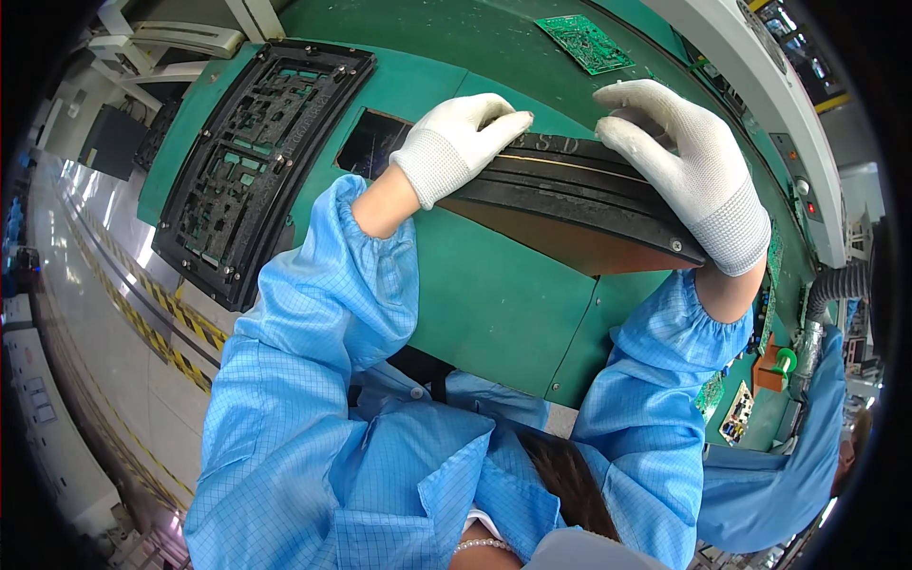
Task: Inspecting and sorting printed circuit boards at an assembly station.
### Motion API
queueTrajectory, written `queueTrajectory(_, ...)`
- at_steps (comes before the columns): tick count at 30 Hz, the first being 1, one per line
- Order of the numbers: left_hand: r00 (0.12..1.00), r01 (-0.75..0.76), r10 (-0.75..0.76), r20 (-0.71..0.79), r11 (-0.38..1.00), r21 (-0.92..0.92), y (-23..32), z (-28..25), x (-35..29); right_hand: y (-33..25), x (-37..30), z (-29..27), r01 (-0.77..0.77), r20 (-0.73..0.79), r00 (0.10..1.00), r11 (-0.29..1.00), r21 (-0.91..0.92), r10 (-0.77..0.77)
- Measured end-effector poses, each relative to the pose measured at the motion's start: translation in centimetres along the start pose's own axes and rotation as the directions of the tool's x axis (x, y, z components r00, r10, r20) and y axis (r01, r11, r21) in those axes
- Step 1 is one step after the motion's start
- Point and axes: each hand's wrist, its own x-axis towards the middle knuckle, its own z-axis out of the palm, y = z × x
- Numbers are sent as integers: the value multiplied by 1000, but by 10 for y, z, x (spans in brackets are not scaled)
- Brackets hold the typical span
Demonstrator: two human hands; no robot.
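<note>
A black tray-like pallet (589, 188) with grooved edges is tilted in front of me, its brown underside (551, 237) partly showing. My left hand (458, 141), in a white knitted glove, is closed at the pallet's left end, its thumb along the upper edge; some fingertips are hidden. Over the right end reaches my right hand (679, 157), gloved alike. Its thumb and fingers are apart, and nothing shows between them. Whether its palm touches the pallet I cannot tell. Most of the pallet's far face is out of sight.
Left on the green bench (475, 309) lies a black slotted pallet (256, 161); near it is a dark rectangular opening (370, 142). A green circuit board (584, 44) lies at the back. On the right are a white machine frame (760, 95), a solder spool (784, 361) and a person's blue sleeve (807, 465).
</note>
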Motion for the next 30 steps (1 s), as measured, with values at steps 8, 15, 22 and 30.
queueTrajectory(8, 995, -101, 101, 10, 993, 63, -2, -1, 0, 5, 1, 8, 72, -108, 992, 997, 12, -70)
queueTrajectory(15, 999, -52, 52, -1, 998, 37, -1, -1, 0, 7, 1, 7, 40, -106, 994, 999, 10, -38)
queueTrajectory(22, 999, -41, 41, -2, 999, 12, 0, -1, 0, 10, 0, 8, 61, -102, 993, 998, 27, -58)
queueTrajectory(30, 1000, -23, 23, -3, 999, 37, -1, 0, 1, 8, 0, 7, 60, -112, 992, 998, 8, -59)
